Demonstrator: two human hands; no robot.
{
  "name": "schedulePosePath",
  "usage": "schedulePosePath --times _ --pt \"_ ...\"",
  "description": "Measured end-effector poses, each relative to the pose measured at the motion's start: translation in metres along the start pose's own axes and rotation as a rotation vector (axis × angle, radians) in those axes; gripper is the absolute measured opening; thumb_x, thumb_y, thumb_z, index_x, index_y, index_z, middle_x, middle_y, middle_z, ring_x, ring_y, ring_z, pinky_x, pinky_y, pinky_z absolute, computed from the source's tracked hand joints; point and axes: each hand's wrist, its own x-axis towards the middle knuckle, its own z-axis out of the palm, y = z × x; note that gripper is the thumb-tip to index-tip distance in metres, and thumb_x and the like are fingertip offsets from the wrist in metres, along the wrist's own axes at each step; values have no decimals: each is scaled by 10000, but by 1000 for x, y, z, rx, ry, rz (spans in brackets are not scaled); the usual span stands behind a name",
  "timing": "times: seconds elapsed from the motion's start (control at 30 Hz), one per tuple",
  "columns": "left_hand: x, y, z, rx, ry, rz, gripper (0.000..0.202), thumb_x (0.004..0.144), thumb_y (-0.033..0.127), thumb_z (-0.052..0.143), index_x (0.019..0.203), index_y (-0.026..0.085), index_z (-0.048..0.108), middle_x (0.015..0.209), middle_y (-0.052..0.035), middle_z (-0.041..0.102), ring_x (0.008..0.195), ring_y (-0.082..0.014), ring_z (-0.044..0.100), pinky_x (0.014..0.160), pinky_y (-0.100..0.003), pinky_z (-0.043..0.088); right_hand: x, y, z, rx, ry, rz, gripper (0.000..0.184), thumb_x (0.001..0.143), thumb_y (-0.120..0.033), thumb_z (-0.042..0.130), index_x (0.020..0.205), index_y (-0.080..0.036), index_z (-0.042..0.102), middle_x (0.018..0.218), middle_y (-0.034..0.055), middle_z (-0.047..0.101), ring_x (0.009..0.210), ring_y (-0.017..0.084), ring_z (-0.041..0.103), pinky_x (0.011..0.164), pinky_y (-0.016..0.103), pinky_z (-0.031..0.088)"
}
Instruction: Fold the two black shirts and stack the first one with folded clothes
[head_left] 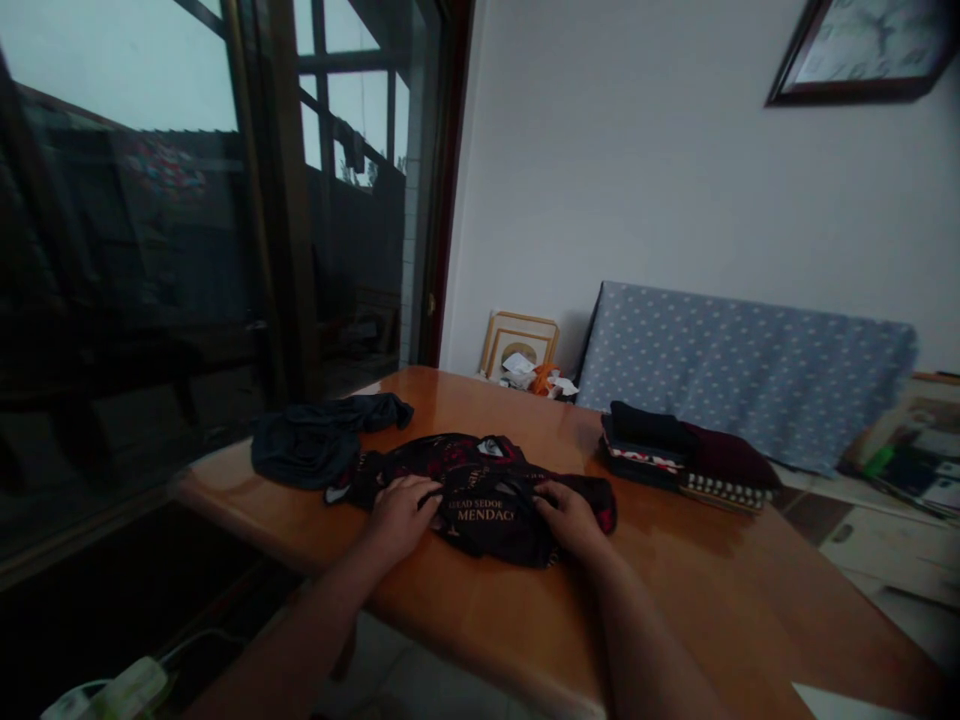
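A black garment (480, 530) with dark red patches and pale printed lettering lies bunched on the wooden table. Whether it is a shirt or something else I cannot tell. On its left part rests my left hand (403, 515), the fingers bent and closed on the cloth. My right hand (570, 518) pinches the fabric right of the lettering, thumb and fingers together. The fingertips of both hands are partly lost in the dark folds. Just beyond my left hand lies a crumpled dark blue-grey garment (304, 450).
Folded dark clothes (645, 430) form a stack on the table (705, 590) at right, beside a maroon folded piece (727, 458) above a checked one. Behind stands something draped with a blue dotted cloth (720, 370). A glass door (345, 220) is at left; a power strip (131, 690) shows lower left.
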Motion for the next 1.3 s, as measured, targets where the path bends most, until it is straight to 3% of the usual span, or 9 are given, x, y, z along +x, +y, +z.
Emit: schedulePosePath --times 0.27,0.43,0.57,0.7,0.8,0.9,1.03,1.13,1.3 --pt "2 -1 -2 -190 87 -27 351 923 391 487 1094 234 750 1131 -70 726 1104 -239 641 1010 -369 466 -16 -24 5 -83 54 21 209 804 -400 607 914 -278 736 1020 22 736 1051 246 632 934 353 459" --pt "5 -6 -5 -354 187 -182 348 893 353 498 1082 192 742 1136 -80 733 1120 -245 644 1059 -390 445 -22 -39 -6 -56 26 47 111 728 -363 685 714 -258 718 787 18 733 867 232 659 834 327 476" --pt "4 -7 -16 -365 215 -203 364 900 347 465 1100 178 719 1116 -84 735 1115 -252 643 1045 -405 453 -32 -43 -24 14 64 37 196 716 -413 675 656 -228 696 687 11 696 770 214 641 771 312 476" --pt "6 1 -42 -371 238 -150 380 909 374 452 1113 171 701 1105 -89 728 1101 -252 639 1011 -382 464 -53 -50 -45 135 167 15 389 771 -547 585 773 -178 710 728 20 684 743 202 617 708 294 477" --pt "17 16 -74 -344 333 -81 382 907 399 467 1097 166 702 1091 -93 723 1052 -253 645 962 -360 473 -64 -62 -64 214 267 9 474 798 -609 540 844 -163 694 728 18 659 703 181 580 656 274 458" --pt "34 34 -110 -370 433 -55 393 912 412 466 1110 166 699 1049 -77 727 997 -238 649 907 -336 481 -66 -81 -83 311 414 -34 463 805 -591 557 905 -159 687 772 14 646 747 169 554 680 259 441" --pt "42 49 -148 -367 460 -2 386 887 421 506 1066 149 713 1007 -81 729 950 -233 642 871 -327 477 -70 -110 -98 519 588 -112 400 779 -528 630 904 -153 692 787 -2 626 763 156 532 708 253 422" --pt "27 50 -160 -333 383 -10 387 877 447 500 1017 154 711 928 -64 724 873 -221 641 772 -298 476 -90 -125 -96 568 543 -117 337 800 -496 613 877 -174 674 791 -19 624 754 144 529 713 242 414" --pt "-28 28 -147 -146 -79 -41 264 797 427 567 792 190 684 720 -3 662 690 -179 591 618 -257 404 -147 -120 -71 439 219 10 295 798 -461 620 715 -178 633 676 -15 609 660 139 528 597 229 390"
